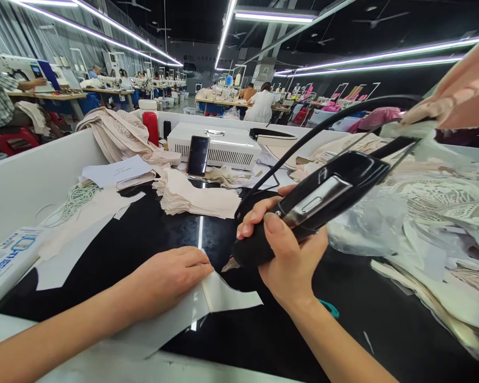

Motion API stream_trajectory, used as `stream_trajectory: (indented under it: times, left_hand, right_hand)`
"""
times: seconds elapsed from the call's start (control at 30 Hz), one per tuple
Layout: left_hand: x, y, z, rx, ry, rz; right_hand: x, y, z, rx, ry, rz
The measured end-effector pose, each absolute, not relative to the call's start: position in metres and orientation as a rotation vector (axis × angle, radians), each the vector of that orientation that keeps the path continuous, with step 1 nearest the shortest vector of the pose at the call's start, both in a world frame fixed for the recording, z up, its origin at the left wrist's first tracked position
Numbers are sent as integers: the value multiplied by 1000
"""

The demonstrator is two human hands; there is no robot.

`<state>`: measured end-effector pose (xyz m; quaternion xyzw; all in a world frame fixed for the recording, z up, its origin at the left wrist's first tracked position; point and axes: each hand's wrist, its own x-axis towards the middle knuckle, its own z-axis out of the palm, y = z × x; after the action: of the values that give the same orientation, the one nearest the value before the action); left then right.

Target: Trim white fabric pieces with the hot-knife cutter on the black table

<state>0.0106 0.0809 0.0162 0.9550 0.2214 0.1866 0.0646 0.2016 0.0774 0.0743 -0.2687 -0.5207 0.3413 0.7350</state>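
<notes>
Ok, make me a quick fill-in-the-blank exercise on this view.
1. The black handheld tool is held in the person's ____ grip.
2. The left grip touches pale sheet material; the glossy tabletop is coloured ____.
3. The vented box behind the phone is coloured ____.

Missing words: right; black; white.

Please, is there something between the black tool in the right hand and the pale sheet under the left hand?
Nothing visible stands between the black tool and the pale sheet; the left hand rests on the sheet's upper edge.
</notes>
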Motion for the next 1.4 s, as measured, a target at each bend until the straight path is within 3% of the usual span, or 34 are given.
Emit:
stream_trajectory:
  times: [0.2,1.4]
  left_hand:
    - [20,70,21,2865,673,418]
    - [27,60,26,2800,658,541]
  right_hand:
    - [203,74,71,-593,-1140,739]
    - [219,49,73,-661,-1125,731]
